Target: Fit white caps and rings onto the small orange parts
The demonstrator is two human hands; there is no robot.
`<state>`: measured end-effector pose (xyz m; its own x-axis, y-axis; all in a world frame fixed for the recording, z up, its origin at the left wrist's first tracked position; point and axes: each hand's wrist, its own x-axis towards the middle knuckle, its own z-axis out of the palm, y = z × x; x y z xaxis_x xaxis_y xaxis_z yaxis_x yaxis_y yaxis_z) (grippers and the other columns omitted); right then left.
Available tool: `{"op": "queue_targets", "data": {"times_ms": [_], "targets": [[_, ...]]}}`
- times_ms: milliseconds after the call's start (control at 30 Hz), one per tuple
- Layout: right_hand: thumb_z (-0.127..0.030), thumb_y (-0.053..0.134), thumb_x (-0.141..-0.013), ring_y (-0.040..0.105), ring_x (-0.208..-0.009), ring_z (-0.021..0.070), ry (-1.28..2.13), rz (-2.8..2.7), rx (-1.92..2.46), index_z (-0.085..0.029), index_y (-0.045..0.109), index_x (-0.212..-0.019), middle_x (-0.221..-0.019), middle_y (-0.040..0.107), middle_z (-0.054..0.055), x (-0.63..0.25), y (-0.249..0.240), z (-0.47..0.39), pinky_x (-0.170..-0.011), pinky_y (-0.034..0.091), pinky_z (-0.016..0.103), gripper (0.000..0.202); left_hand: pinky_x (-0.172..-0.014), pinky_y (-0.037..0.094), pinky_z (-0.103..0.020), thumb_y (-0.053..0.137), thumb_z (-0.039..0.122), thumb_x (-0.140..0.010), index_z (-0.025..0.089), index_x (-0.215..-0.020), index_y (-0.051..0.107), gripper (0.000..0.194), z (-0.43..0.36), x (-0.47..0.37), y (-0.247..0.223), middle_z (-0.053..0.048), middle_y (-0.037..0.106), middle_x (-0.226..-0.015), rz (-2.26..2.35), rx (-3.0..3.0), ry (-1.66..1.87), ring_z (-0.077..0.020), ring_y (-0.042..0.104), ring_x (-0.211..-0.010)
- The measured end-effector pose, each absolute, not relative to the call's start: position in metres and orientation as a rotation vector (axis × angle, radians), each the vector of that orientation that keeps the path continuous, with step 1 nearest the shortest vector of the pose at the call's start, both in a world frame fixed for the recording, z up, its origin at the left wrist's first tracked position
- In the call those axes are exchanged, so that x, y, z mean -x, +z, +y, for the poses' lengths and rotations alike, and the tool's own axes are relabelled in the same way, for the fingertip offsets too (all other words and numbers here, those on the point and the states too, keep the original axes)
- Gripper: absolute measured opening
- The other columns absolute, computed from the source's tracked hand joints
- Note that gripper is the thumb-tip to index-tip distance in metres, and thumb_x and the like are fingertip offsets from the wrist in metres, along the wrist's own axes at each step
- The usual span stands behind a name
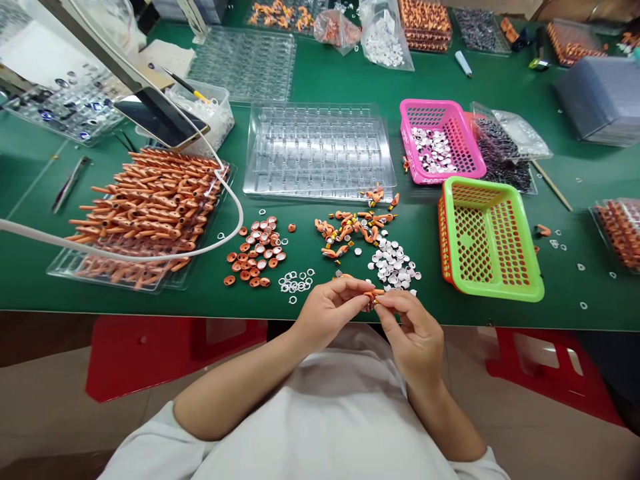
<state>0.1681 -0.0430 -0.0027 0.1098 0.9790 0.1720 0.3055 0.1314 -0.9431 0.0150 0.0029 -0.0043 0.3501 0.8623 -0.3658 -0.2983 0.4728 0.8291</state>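
Both hands meet at the front edge of the green table. My left hand [330, 308] pinches a small orange plastic part [371, 295] with a dark area on it. The fingertips of my right hand [413, 327] close on the part's right side, where a bit of yellow shows. Just beyond the hands lie several orange-and-yellow parts [345, 230] and a pile of small white caps [393, 263]. Left of them are round orange cups [257, 250] with pale insides and thin white rings [296, 283]. The fingers partly hide the held part.
A green basket [537, 283] and a pink basket [475, 163] of white pieces stand to the right. Stacked orange parts [155, 200] on clear trays fill the left, under a phone [163, 119] and a looping white cable [239, 213]. A clear tray [320, 150] lies behind.
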Motion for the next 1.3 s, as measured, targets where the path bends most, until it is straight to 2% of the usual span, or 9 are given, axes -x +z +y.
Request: {"op": "queue_targets", "data": {"times_ms": [133,300,400,633,967,1100,1300], "targets": [[-0.006,0.061,-0.085,0.065,-0.091,0.0199,0.679,-1.481,1.320,-0.027,0.065,-0.102,-0.096,0.068,0.004,-0.165,-0.008,-0.044,-0.078,0.055,0.036,0.028,-0.078,0.058,-0.030,0.075,0.026,-0.074,0.014,-0.090,0.071,0.020,0.002,-0.017,-0.005,-0.006,0.075,-0.089,0.943,-0.733,0.863,-0.0182,0.071,-0.084],[-0.002,0.061,-0.083,0.066,-0.089,0.0195,0.593,-1.587,1.265,-0.028,0.062,-0.107,-0.095,0.068,0.003,-0.162,-0.008,-0.044,-0.077,0.055,0.035,0.035,-0.082,0.058,-0.031,0.071,0.020,-0.074,0.014,-0.087,0.070,0.014,0.000,-0.021,-0.005,-0.006,0.074,-0.088,0.974,-0.736,0.915,-0.0177,0.071,-0.084],[-0.003,0.060,-0.084,0.066,-0.089,0.0197,0.564,-1.627,1.271,-0.028,0.062,-0.107,-0.096,0.068,0.004,-0.162,-0.007,-0.043,-0.075,0.055,0.035,0.034,-0.083,0.058,-0.030,0.071,0.019,-0.075,0.014,-0.089,0.071,0.014,-0.001,-0.022,-0.005,-0.006,0.075,-0.090,0.975,-0.739,0.926,-0.0176,0.072,-0.086],[-0.010,0.059,-0.087,0.067,-0.088,0.0212,0.484,-1.598,1.386,-0.027,0.062,-0.103,-0.094,0.069,0.005,-0.165,-0.008,-0.043,-0.074,0.056,0.037,0.024,-0.087,0.060,-0.035,0.074,0.027,-0.076,0.014,-0.099,0.073,0.026,-0.003,-0.021,0.002,-0.009,0.077,-0.098,0.983,-0.729,0.860,-0.0238,0.073,-0.095],[-0.006,0.056,-0.087,0.064,-0.089,0.0216,0.369,-1.788,1.318,-0.029,0.059,-0.116,-0.098,0.065,0.007,-0.171,-0.010,-0.040,-0.076,0.056,0.039,0.037,-0.089,0.061,-0.034,0.068,0.025,-0.082,0.016,-0.103,0.076,0.024,-0.005,-0.017,0.004,-0.006,0.077,-0.102,1.103,-1.058,0.826,-0.0237,0.073,-0.095],[-0.005,0.055,-0.088,0.062,-0.090,0.0197,0.460,-1.821,1.295,-0.029,0.060,-0.115,-0.098,0.063,0.007,-0.175,-0.007,-0.037,-0.075,0.055,0.036,0.036,-0.090,0.060,-0.035,0.066,0.025,-0.083,0.017,-0.104,0.076,0.024,-0.004,-0.014,0.001,-0.006,0.077,-0.104,1.098,-1.117,0.793,-0.0237,0.073,-0.097],[-0.014,0.056,-0.091,0.061,-0.079,0.0160,0.873,-1.748,1.349,-0.025,0.065,-0.096,-0.091,0.062,0.003,-0.186,0.008,-0.029,-0.070,0.052,0.030,0.015,-0.086,0.061,-0.036,0.068,0.027,-0.082,0.017,-0.102,0.076,0.023,-0.005,-0.012,-0.002,-0.007,0.078,-0.099,1.014,-1.034,0.732,-0.0246,0.074,-0.093]]}}
